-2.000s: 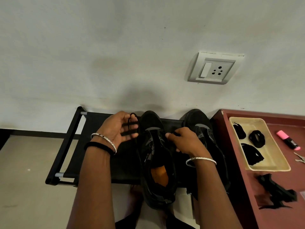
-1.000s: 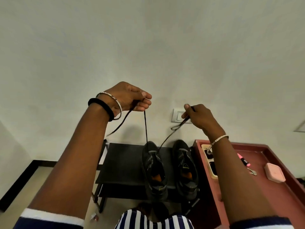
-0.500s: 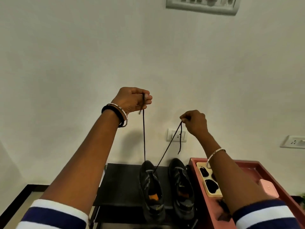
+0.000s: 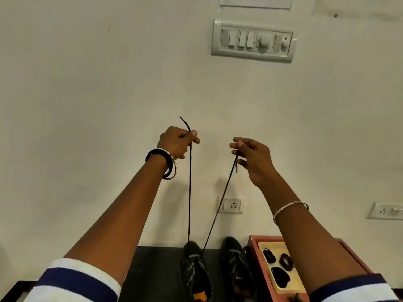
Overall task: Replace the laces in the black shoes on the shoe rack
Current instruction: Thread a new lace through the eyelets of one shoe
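Two black shoes stand side by side on the black shoe rack (image 4: 152, 269) at six o'clock, toes to the wall. The left shoe (image 4: 195, 273) shows an orange insole and carries a thin black lace (image 4: 189, 192). Its two strands rise taut toward twelve, one pinched in my left hand (image 4: 176, 141) with the tip poking up, the other in my right hand (image 4: 253, 158) with the tip hanging. The right shoe (image 4: 236, 269) stands just beside it at three o'clock. Three coiled spare laces (image 4: 281, 276) lie further toward three.
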